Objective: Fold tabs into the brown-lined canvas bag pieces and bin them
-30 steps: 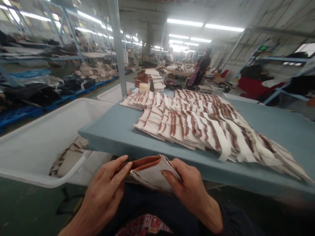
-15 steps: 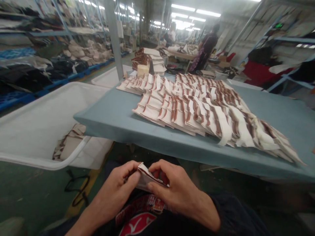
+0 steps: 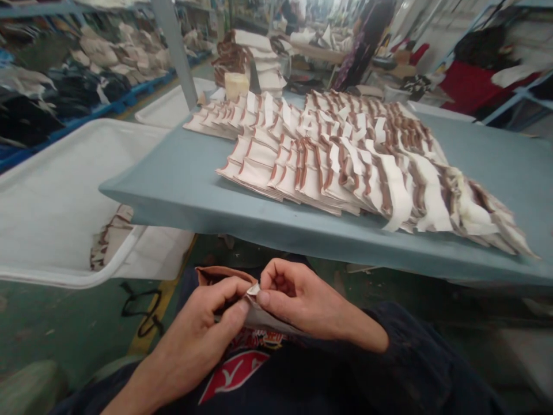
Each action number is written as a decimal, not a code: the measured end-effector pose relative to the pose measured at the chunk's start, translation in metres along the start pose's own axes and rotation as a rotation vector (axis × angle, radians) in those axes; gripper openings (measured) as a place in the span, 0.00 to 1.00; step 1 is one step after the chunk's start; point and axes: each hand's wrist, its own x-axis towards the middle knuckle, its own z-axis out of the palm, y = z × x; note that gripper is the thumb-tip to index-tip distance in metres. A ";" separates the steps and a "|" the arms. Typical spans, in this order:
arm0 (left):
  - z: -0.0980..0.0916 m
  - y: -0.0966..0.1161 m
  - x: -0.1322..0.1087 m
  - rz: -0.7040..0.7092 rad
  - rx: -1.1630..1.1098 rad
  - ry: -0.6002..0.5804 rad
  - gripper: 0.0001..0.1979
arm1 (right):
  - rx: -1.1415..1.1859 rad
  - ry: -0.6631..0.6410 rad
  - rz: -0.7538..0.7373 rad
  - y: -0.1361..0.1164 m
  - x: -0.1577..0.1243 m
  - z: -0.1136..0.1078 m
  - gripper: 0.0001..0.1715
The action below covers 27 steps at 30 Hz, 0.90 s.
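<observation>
Lower centre of the frame, just below the near edge of the blue-grey table (image 3: 181, 184): a small folded fabric piece (image 3: 266, 321), cream-white on its face, with a rust-brown band showing at its upper left. Limp, layered, slightly creased, with one pale corner sticking up between the two hands. Pinched at that corner by the left hand (image 3: 203, 334), thumb and forefinger pressed together on the cloth, other fingers tucked under and mostly hidden. Gripped from the opposite side by the right hand (image 3: 298, 300), thumb tip and forefinger closed on the same corner, remaining fingers curled into the palm. Held over the lap, above a dark shirt with a red and white print (image 3: 233, 369); a strip of small lettering just under the cloth, too blurred and too covered to read. No readable label or brand on the cloth itself. Across the middle of the frame, on the table, overlapping rows of like pieces (image 3: 345, 155) in cream and brown, fanned out like shingles. At the left, a white bin (image 3: 52, 190) with a few more pieces inside. At the upper centre, a tall stack (image 3: 259, 57) and a cream block (image 3: 237, 85). At the top right of centre, another person (image 3: 367, 34) in dark clothing, well apart.
</observation>
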 end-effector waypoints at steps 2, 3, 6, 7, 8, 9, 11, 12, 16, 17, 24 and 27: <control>0.002 0.001 0.003 -0.012 -0.016 -0.014 0.16 | -0.032 0.027 -0.023 0.001 0.000 -0.001 0.16; 0.003 0.001 0.005 -0.018 -0.027 -0.025 0.16 | -0.066 0.051 -0.042 0.001 -0.001 -0.001 0.15; 0.008 0.000 0.013 -0.047 -0.037 -0.026 0.15 | -0.172 0.148 -0.126 0.004 -0.003 0.000 0.11; 0.010 -0.001 0.015 -0.057 -0.031 -0.011 0.16 | -0.190 0.175 -0.151 0.006 -0.003 0.001 0.10; 0.012 -0.003 0.017 -0.065 -0.023 0.008 0.16 | -0.203 0.202 -0.171 0.008 -0.004 0.002 0.08; 0.013 -0.005 0.019 -0.069 -0.018 0.025 0.17 | -0.216 0.232 -0.185 0.010 -0.005 0.003 0.07; 0.015 -0.009 0.021 -0.065 -0.023 0.038 0.19 | -0.233 0.280 -0.187 0.015 -0.006 0.005 0.07; 0.016 -0.011 0.022 -0.058 -0.028 0.031 0.19 | -0.230 0.291 -0.176 0.017 -0.006 0.005 0.07; 0.015 -0.014 0.024 0.002 0.015 -0.017 0.18 | -0.167 0.267 -0.087 0.023 -0.004 0.003 0.10; 0.015 -0.014 0.024 0.014 0.031 -0.017 0.17 | -0.159 0.263 -0.070 0.024 -0.003 0.002 0.11; 0.025 -0.040 0.022 -0.040 0.079 0.097 0.21 | -0.273 0.339 -0.083 0.035 0.003 0.018 0.11; 0.031 -0.063 0.020 -0.066 0.041 0.185 0.23 | -0.312 0.362 -0.119 0.055 0.011 0.030 0.14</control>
